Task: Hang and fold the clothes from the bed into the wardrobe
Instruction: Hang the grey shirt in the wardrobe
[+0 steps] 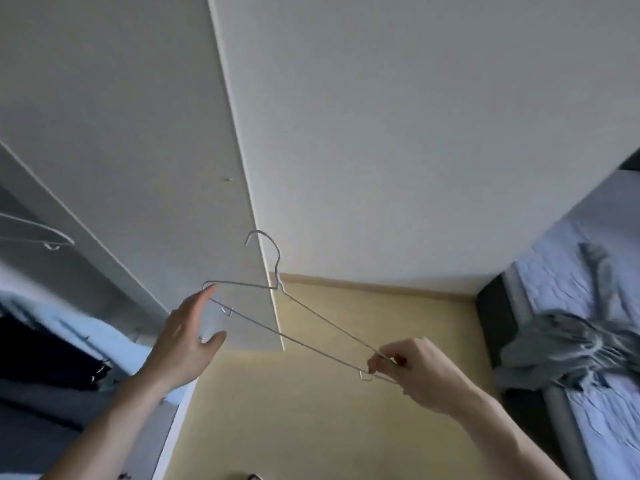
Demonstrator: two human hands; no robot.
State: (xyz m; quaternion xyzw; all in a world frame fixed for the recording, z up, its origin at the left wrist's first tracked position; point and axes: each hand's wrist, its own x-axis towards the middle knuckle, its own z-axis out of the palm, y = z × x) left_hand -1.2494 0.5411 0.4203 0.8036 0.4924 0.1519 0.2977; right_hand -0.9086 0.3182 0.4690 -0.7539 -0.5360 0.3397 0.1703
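The right hand (412,368) pinches an empty wire hanger (277,306); the left hand (187,341) is released beside it. Grey clothes (571,351) lie unhung on the bed (588,427) at three o'clock.

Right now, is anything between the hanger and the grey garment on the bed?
Nothing visible. The right hand pinches one end of the wire hanger; the left hand is open at the other. Only bare floor separates it from the grey garment.

Dim, even light; wide-angle bending at the edges, which are motion-blurred.
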